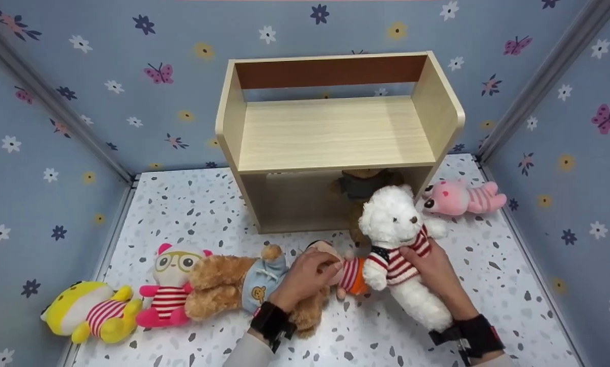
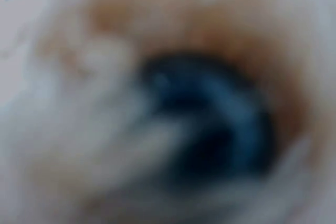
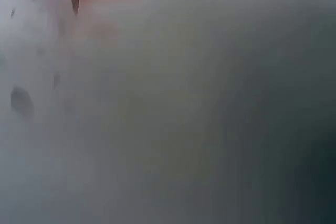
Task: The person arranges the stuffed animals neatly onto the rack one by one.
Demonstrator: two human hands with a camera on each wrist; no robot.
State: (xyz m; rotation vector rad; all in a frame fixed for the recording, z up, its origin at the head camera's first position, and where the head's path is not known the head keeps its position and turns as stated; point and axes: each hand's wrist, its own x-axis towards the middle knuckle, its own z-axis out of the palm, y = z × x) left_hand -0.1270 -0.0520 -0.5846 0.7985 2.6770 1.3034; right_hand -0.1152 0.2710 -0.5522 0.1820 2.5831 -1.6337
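My right hand (image 1: 434, 267) grips a white teddy bear (image 1: 394, 219) by its side, thumb across its red-and-white striped sweater. The bear is tilted in front of the shelf's lower opening. Over the head end of a brown teddy bear (image 1: 223, 285) in a light blue hoodie is my left hand (image 1: 307, 275). Its fingers are bent at the head of a small doll (image 1: 353, 275) with a striped top and orange shorts; I cannot tell whether they hold it. Blurred fur and a dark round spot (image 2: 210, 114) fill the left wrist view. The right wrist view is mostly blur.
Behind the toys stands a wooden shelf unit (image 1: 335, 132). A brown plush in a dark top (image 1: 366, 186) is in its lower compartment, partly hidden. A pink striped plush (image 1: 462, 198) lies to its right. At left lie a pink-and-white plush with glasses (image 1: 169, 285) and a yellow plush (image 1: 90, 311).
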